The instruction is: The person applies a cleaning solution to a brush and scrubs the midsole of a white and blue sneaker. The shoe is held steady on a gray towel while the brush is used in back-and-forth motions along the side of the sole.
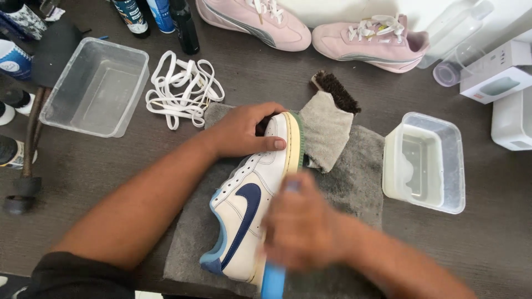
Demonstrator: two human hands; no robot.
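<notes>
Scrubbing the sole edge of a white sneaker (247, 207) on a grey towel (354, 171)
Left hand (244, 130) clamps the toe, sneaker lying on its side mid-surface; right hand (302, 227), blurred, is closed round a blue-handled brush (273, 279). Next, I judge, steady strokes along the sole

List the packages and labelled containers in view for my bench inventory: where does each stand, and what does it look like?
White carton: right edge, boxy, with a grey-green picture and an orange strip.
White box: just below the carton, plain, cut by the frame.
Three bottles: top edge, left of centre; one dark with a label, one blue, one black.
Blue-and-white container: left edge, rounded, partly cut off.
Patterned bottle: top-left corner, black and white.
</notes>
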